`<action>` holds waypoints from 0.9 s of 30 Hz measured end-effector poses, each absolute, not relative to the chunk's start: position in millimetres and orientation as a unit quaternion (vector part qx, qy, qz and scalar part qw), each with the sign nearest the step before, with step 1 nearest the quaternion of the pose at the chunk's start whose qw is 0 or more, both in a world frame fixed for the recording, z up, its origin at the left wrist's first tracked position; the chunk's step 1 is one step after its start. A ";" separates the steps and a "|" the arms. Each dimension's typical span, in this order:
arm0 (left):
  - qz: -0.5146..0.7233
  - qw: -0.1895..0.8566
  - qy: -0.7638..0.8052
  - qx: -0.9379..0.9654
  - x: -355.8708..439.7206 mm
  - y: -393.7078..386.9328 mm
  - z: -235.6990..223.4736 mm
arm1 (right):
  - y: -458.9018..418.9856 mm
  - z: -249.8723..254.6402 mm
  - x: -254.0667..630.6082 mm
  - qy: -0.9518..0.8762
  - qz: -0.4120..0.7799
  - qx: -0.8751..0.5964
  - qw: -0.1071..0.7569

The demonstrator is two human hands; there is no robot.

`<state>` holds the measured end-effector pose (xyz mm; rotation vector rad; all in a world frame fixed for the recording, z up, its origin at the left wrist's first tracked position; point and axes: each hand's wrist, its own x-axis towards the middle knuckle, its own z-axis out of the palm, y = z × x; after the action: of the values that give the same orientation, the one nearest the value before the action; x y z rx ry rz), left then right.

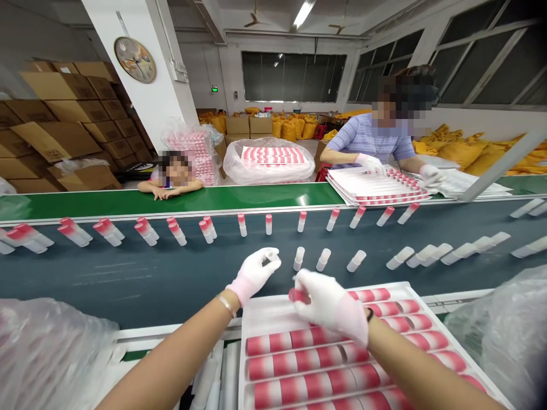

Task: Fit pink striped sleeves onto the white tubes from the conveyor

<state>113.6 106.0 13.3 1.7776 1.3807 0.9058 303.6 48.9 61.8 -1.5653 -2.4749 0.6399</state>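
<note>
At the near side of the dark blue belt (pixel 162 304), the head view shows a pair of white-gloved hands. The right hand (pixel 325 302) is closed on one red cap (pixel 298 295), over the far edge of a white tray (pixel 269 314). The left hand (pixel 257 274) is half closed over the belt, thumb and forefinger bent into a ring; I cannot tell whether it grips anything. The step in hand looks like taking caps from the tray to fit on the plain white tubes (pixel 299 259). The next move seems to call for bringing the held cap to a tube, lined up squarely, with the left hand steadying it.

As for numbers, three plain tubes stand apart just beyond the right hand, with a fourth farther right; past that they overlap too much to count. In the far row stand seven single red-topped tubes (pixel 269 224), then five pairs to their left, then an uncountable cluster at the picture's edge. The tray shows at least five rows of red-and-white caps (pixel 305 360), partly hidden by the right arm. Two people are across the belt, at a green tabletop (pixel 265 197).
</note>
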 end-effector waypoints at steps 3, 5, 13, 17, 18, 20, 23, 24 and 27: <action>0.374 0.338 0.498 0.706 119.6 78.7 44.0 | 53.5 71.0 315.4 -0.697 0.363 -0.490 0.378; 0.374 0.327 0.481 0.722 124.0 60.8 62.4 | 52.7 78.6 316.0 -0.594 0.444 -0.404 0.535; 0.373 0.357 0.425 0.744 125.0 26.4 83.4 | 30.5 109.7 315.7 -0.749 0.340 -0.338 0.457; 0.424 0.423 0.412 0.686 129.0 7.7 83.6 | 15.2 121.9 311.4 -0.791 0.272 -0.316 0.447; 0.437 0.436 0.416 0.668 131.0 2.8 84.4 | 11.6 123.9 309.3 -0.789 0.262 -0.327 0.450; 0.453 0.460 0.422 0.636 134.5 -6.2 86.0 | 6.5 126.9 306.1 -0.779 0.260 -0.344 0.455; 0.451 0.494 0.425 0.610 135.9 -16.1 87.0 | 3.6 129.5 305.5 -0.795 0.285 -0.307 0.438; 0.448 0.501 0.426 0.606 135.5 -18.6 86.8 | 3.0 129.9 305.8 -0.805 0.293 -0.287 0.429; 0.436 0.509 0.435 0.601 134.3 -24.5 85.9 | -2.2 129.9 304.3 -0.799 0.303 -0.310 0.417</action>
<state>134.3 -24.5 85.9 1.4483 1.0471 1.0509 304.3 -2.2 129.9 -0.7790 -2.0053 0.7600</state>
